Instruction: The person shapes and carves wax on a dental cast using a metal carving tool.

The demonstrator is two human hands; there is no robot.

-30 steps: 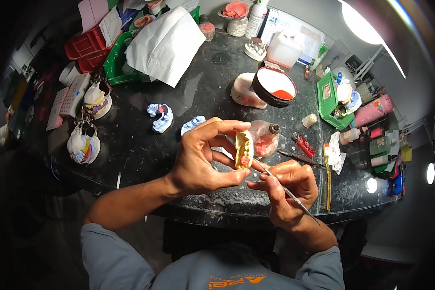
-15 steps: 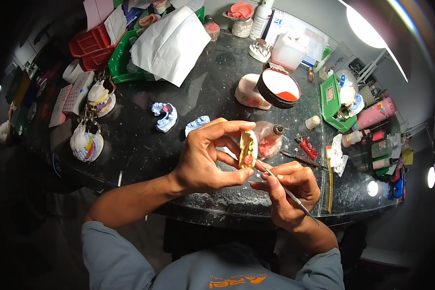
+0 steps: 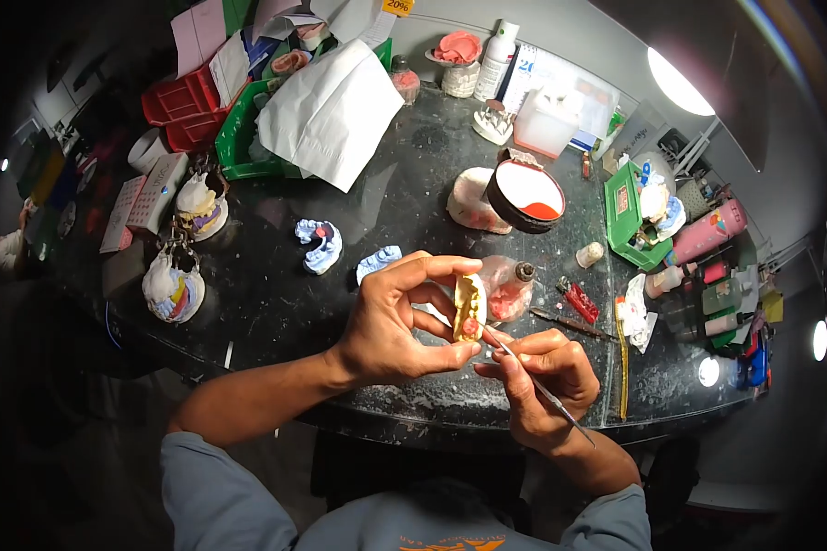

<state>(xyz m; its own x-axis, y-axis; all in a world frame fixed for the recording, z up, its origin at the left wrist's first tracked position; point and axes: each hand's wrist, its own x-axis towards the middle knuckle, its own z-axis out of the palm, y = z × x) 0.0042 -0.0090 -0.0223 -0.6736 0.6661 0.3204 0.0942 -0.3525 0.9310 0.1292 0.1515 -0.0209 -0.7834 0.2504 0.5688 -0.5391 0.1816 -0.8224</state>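
A yellow dental model [image 3: 470,303] with a pink patch near its lower end is held upright between the thumb and fingers of my left hand [image 3: 400,321]. My right hand [image 3: 551,381] pinches a thin metal tool [image 3: 547,393], its tip at the model's lower right edge, by the pink patch. Whether the tip touches the model is too small to tell. Behind the model stands a glass bottle [image 3: 507,289] with pink material inside. Left of my left hand lie two blue dental models [image 3: 320,246], [image 3: 378,264].
A round container [image 3: 526,195] with a white and red inside stands beyond my hands. Articulated models [image 3: 174,286] are at the left, near a green bin [image 3: 239,147]. On the right are a red object [image 3: 581,301], a knife [image 3: 570,322], a yellow brush [image 3: 623,367] and a green box [image 3: 621,207].
The view has shifted, so the table and both hands appear lower in the frame. My hands keep their grips on the model and tool, with the tool tip staying near the pink patch.
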